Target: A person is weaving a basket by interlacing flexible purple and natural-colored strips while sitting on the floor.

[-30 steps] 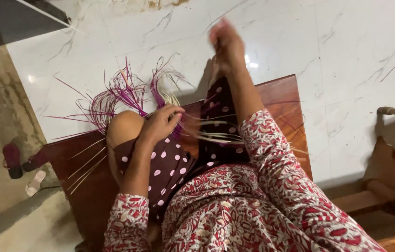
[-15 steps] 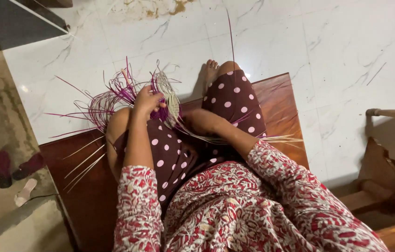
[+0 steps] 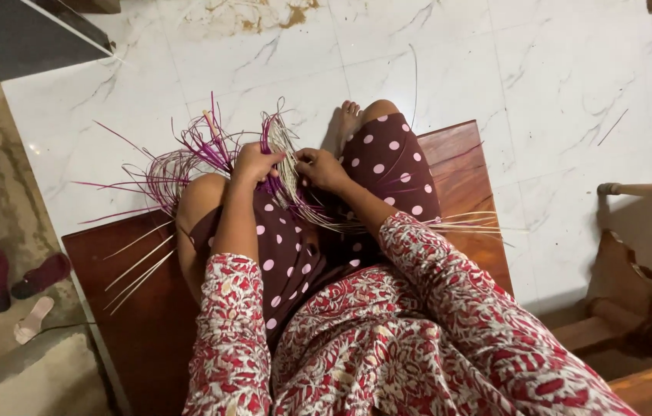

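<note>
Woven reed piece [image 3: 264, 166] on our knee, purple strands fanning toward ten o'clock, our left hand [image 3: 255, 163] and right hand [image 3: 320, 168] both pinched closed on its pale strips.

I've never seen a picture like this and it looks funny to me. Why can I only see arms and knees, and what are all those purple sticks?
The camera sits on the person's head and looks down, so you see only their arms, lap and knees. The person sits on a brown wooden platform above a white marble floor. The left hand and right hand meet over a half-woven piece made of thin purple and pale strips, which fan out past the left knee. Both hands pinch pale strips at its edge. More loose pale strips lie on the wood to the left, and others stick out to the right. Down on the left are some sandals, and a wooden chair stands at the right.
</note>
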